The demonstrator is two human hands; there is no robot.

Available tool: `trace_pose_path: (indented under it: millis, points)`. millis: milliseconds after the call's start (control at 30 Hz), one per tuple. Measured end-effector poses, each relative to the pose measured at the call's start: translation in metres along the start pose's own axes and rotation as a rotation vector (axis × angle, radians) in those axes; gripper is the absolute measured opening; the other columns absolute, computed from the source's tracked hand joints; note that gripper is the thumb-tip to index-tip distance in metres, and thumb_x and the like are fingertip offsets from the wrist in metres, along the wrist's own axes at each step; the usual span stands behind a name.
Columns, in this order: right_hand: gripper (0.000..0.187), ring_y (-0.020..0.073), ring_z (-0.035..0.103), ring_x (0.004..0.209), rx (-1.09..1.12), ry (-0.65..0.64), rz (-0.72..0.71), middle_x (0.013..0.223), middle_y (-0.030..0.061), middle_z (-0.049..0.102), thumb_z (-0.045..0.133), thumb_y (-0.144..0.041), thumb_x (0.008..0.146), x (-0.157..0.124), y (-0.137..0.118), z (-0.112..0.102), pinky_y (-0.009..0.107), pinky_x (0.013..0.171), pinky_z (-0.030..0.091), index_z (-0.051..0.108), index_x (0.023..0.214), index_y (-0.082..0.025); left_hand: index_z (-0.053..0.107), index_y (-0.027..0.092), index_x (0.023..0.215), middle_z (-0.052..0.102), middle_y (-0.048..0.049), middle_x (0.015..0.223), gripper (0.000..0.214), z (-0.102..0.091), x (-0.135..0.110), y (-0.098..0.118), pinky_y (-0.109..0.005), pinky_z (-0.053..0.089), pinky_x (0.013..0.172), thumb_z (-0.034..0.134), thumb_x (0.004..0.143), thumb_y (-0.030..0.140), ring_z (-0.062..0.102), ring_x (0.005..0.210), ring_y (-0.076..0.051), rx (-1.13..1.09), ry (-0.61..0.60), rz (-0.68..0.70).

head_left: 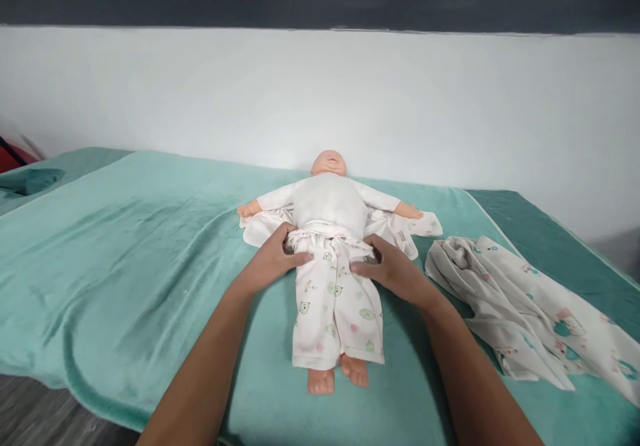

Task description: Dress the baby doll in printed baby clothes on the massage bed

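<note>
A baby doll (329, 199) lies on its back, arms spread and feet toward me. It wears a white long-sleeved top and printed trousers (320, 306) that reach down to its ankles. On the left side of the waistband, my left hand (275, 253) grips the trousers, thumb on the front and fingers tucked round the side. My right hand (387, 266) grips the opposite side in the same way; its fingertips are partly hidden by cloth. Under the doll's arms and back a printed garment (425, 224) is spread out.
A teal blanket (125, 266) covers the bed under the doll. To the right lies a crumpled white printed cloth (520, 299). Behind the doll's head stands a white wall (320, 93). The bed's front edge shows at lower left, above a wooden floor (45, 413).
</note>
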State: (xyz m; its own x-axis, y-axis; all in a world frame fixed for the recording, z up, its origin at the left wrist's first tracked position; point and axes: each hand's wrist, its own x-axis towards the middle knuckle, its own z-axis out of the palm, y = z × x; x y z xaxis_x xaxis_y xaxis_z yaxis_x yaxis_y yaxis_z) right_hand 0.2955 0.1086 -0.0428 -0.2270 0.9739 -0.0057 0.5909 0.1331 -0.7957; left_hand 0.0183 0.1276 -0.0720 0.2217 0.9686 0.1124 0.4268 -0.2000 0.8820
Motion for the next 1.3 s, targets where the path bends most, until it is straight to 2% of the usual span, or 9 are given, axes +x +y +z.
trace_pose_path:
  millis: [100, 300, 467, 567, 900, 1000, 1133, 1233, 1300]
  points:
    - [0.048, 0.021, 0.058, 0.082, 0.066, -0.156, -0.004, 0.093, 0.0007, 0.068, 0.08, -0.053, 0.069, -0.006, -0.003, -0.005, 0.029, 0.068, 0.043, 0.067, 0.103, -0.021, 0.054, 0.021, 0.097, 0.054, 0.0016, 0.089, 0.047, -0.003, -0.004, 0.003, -0.027, 0.041, 0.068, 0.079, 0.07, 0.05, 0.05, 0.079, -0.017, -0.014, -0.065, -0.001]
    - [0.021, 0.0162, 0.051, 0.068, 0.019, -0.068, -0.103, 0.067, -0.0025, 0.057, 0.067, -0.036, 0.077, -0.006, -0.004, 0.005, 0.026, 0.059, 0.034, 0.059, 0.067, -0.019, 0.037, 0.02, 0.06, 0.041, 0.0046, 0.06, 0.037, 0.007, -0.004, 0.001, -0.027, 0.029, 0.06, 0.066, 0.077, 0.036, 0.04, 0.063, -0.013, 0.171, 0.131, 0.118]
    - [0.012, 0.0118, 0.038, 0.059, -0.004, 0.241, -0.131, 0.054, -0.0051, 0.04, 0.05, -0.017, 0.068, -0.002, -0.005, 0.023, 0.026, 0.056, 0.026, 0.042, 0.059, -0.021, 0.039, 0.021, 0.061, 0.038, 0.0053, 0.057, 0.032, 0.016, -0.006, 0.0, -0.027, 0.026, 0.056, 0.063, 0.078, 0.035, 0.036, 0.059, -0.012, 0.151, 0.351, 0.115]
    - [0.01, 0.0124, 0.037, 0.061, -0.013, 0.372, -0.102, 0.055, -0.005, 0.039, 0.048, -0.017, 0.067, 0.001, -0.004, 0.028, 0.026, 0.056, 0.027, 0.042, 0.061, -0.021, 0.046, 0.021, 0.067, 0.042, 0.0051, 0.059, 0.03, 0.017, -0.004, 0.001, -0.027, 0.029, 0.057, 0.063, 0.081, 0.041, 0.038, 0.061, -0.013, 0.124, 0.35, 0.083]
    - [0.032, 0.0218, 0.059, 0.083, 0.205, -0.249, -0.034, 0.09, 0.0014, 0.067, 0.074, -0.045, 0.075, -0.021, -0.006, 0.0, 0.029, 0.069, 0.045, 0.068, 0.095, -0.021, 0.057, 0.021, 0.09, 0.057, -0.0007, 0.094, 0.037, 0.009, -0.026, 0.004, -0.028, 0.043, 0.078, 0.077, 0.074, 0.049, 0.054, 0.09, -0.019, -0.005, 0.072, 0.133]
    - [0.028, 0.0193, 0.055, 0.077, 0.162, -0.207, -0.035, 0.081, 0.0, 0.063, 0.074, -0.046, 0.075, -0.033, -0.006, 0.01, 0.027, 0.065, 0.042, 0.066, 0.082, -0.02, 0.054, 0.021, 0.076, 0.056, 0.0011, 0.08, 0.033, 0.013, -0.041, 0.001, -0.028, 0.04, 0.07, 0.074, 0.077, 0.047, 0.052, 0.078, -0.017, 0.086, 0.087, 0.154]
    - [0.028, 0.0132, 0.043, 0.064, 0.152, 0.022, -0.036, 0.064, -0.004, 0.046, 0.067, -0.039, 0.077, -0.041, 0.001, 0.033, 0.025, 0.057, 0.031, 0.051, 0.065, -0.02, 0.047, 0.021, 0.065, 0.048, 0.0042, 0.061, 0.032, 0.021, -0.053, 0.001, -0.028, 0.033, 0.061, 0.068, 0.08, 0.039, 0.045, 0.063, -0.014, 0.186, 0.191, 0.084]
    - [0.026, 0.0132, 0.042, 0.065, 0.172, 0.143, -0.008, 0.063, -0.0046, 0.044, 0.064, -0.037, 0.078, -0.047, 0.003, 0.041, 0.025, 0.057, 0.032, 0.047, 0.067, -0.02, 0.053, 0.021, 0.075, 0.054, 0.0032, 0.07, 0.024, 0.024, -0.059, 0.004, -0.028, 0.039, 0.066, 0.067, 0.082, 0.039, 0.05, 0.069, -0.016, 0.11, 0.204, 0.06]
    - [0.023, 0.0159, 0.05, 0.072, 0.193, 0.091, -0.008, 0.074, -0.0027, 0.054, 0.065, -0.041, 0.081, -0.055, 0.002, 0.038, 0.026, 0.062, 0.04, 0.055, 0.081, -0.02, 0.058, 0.021, 0.093, 0.061, 0.0003, 0.09, 0.026, 0.024, -0.067, 0.006, -0.029, 0.045, 0.077, 0.068, 0.083, 0.043, 0.057, 0.084, -0.018, 0.026, 0.177, 0.066]
